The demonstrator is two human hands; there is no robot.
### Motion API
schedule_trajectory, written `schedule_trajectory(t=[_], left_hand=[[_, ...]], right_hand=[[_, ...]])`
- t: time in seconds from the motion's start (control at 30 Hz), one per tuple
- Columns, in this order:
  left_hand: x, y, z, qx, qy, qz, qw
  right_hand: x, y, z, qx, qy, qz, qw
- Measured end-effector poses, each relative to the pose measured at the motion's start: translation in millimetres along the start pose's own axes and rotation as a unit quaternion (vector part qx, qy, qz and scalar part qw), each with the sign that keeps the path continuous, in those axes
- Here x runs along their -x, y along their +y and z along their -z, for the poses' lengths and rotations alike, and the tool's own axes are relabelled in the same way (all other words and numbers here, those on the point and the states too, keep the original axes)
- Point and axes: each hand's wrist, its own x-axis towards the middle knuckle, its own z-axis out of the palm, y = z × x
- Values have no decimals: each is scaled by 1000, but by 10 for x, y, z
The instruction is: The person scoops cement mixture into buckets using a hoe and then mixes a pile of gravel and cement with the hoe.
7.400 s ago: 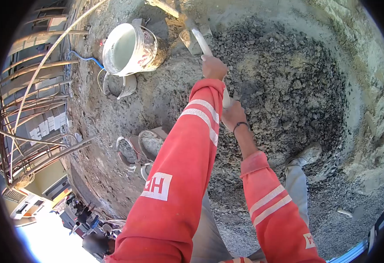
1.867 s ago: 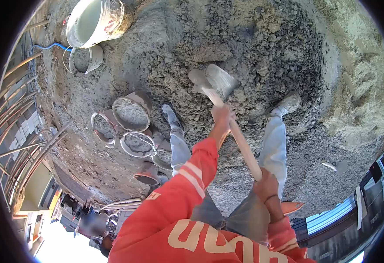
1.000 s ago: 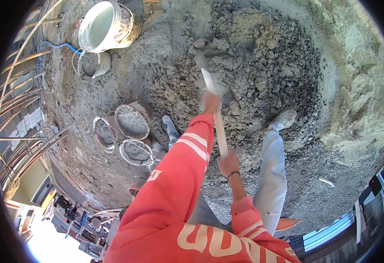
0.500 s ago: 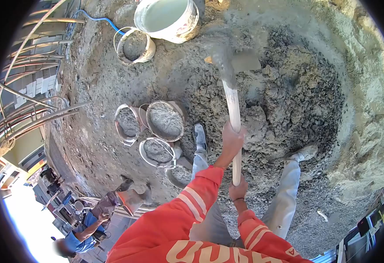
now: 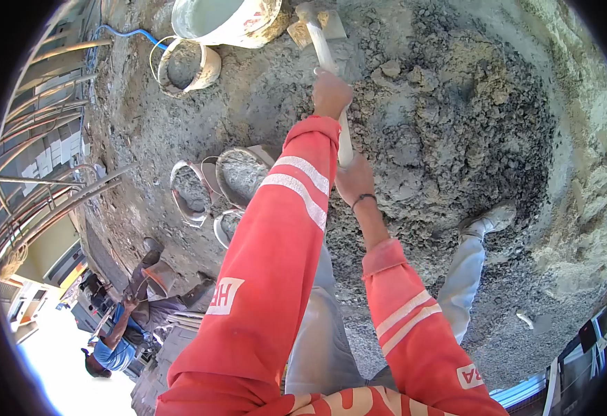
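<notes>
My left hand point(image 5: 332, 95) is wrapped around the upper part of the pale wooden handle of a hoe point(image 5: 321, 50). Lower down, near the handle's end, my right hand point(image 5: 354, 181) grips the same shaft, a dark band around its wrist. The hoe's broad metal head is at the top of the view, beside a large white bucket point(image 5: 270, 24) of greyish liquid. To the right of both hands spreads a heap of wet grey mortar point(image 5: 449, 132), lumpy and dark, with a paler patch near its middle.
A smaller bucket point(image 5: 211, 67) stands beside the large one, near a blue hose point(image 5: 126, 32). Several mortar-filled buckets point(image 5: 220, 182) sit left of my arms, partly covered by my sleeve. Another person point(image 5: 115, 353) in blue is at lower left, holding a bucket. Wooden poles point(image 5: 47, 107) line the left.
Both hands have pushed forward and slightly left with the hoe. Its head has gone from over the heap's edge to beside the large bucket. My left sleeve now covers some buckets.
</notes>
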Motion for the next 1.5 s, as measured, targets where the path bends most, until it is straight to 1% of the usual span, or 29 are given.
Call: schedule_trajectory(t=[0.1,0.2,0.27,0.3,0.33,0.37,0.4,0.47,0.53,0.6,0.67,0.77,0.83,0.87,0.9,0.93,1.0,1.07,1.13,1.17,1.2,1.23,1.27,1.3,1.33,1.4,1.43,1.47,1.5], left_hand=[[332,-243,-244,21,-75,91,993],[860,-556,-734,68,-136,167,974],[1078,-826,-1237,172,-64,187,965],[1187,-735,-1201,173,-62,186,965],[1358,-605,-1108,333,-104,227,909],[1544,-484,-1035,482,-143,260,824],[1697,-401,-1021,484,-143,262,822],[2024,-223,-982,676,-157,332,638],[2650,58,-1024,635,-135,340,680],[3106,92,-1151,651,-137,371,648],[3478,169,-1044,672,-123,398,612],[3621,224,-389,692,-97,388,601],[3321,-77,-107,722,-66,346,596],[3061,-243,98,731,-51,321,600],[2716,-490,241,724,-21,298,621],[2369,-634,512,718,14,244,651],[1630,-970,828,676,117,140,713],[968,-1246,1025,534,180,177,807],[372,-1798,817,402,167,169,884],[178,-1997,689,399,165,174,885],[-11,-2147,581,338,141,215,905],[-185,-2303,441,276,116,252,920],[-317,-2570,155,276,117,254,920],[-416,-2906,-219,314,70,225,920],[-348,-3129,-431,347,20,200,916],[11,-2759,-703,114,-74,277,951],[526,-2148,-585,142,-43,318,936],[988,-1648,-455,65,-83,258,960],[1235,-1499,-695,107,-17,259,960]], right_hand=[[532,-61,485,105,-62,-57,991],[1063,284,833,165,-93,-118,975],[1400,608,1185,185,-126,-90,970],[1533,708,1400,180,-128,-71,973],[1700,799,1655,176,-134,-55,974],[1861,932,1886,195,-132,-30,971],[2004,1071,2124,214,-129,-5,968],[2267,1383,2637,224,-145,7,964],[2434,1495,3111,327,-155,-36,932],[2594,1921,3450,389,-141,-8,910],[2716,2204,3645,408,-143,-10,902],[2623,2194,3468,420,-146,-7,895],[2408,1901,3112,394,-153,-4,906],[2222,1717,2828,371,-148,63,915],[2005,1559,2513,345,-142,129,919],[1740,1411,2184,350,-189,144,906],[1228,1013,1348,324,-154,235,904],[777,446,505,328,-160,209,907],[392,-37,-97,306,-192,195,912],[206,-150,-345,303,-205,193,911],[107,-214,-515,301,-215,193,909],[173,-287,-566,299,-216,194,909],[279,-402,-524,314,-214,132,915],[384,-435,-448,328,-210,69,918],[577,-350,-337,326,-216,64,918],[840,-240,33,326,-224,-5,918],[982,-90,238,326,-218,-24,919],[1085,78,473,325,-208,-44,922],[1136,194,770,324,-215,-29,921]])
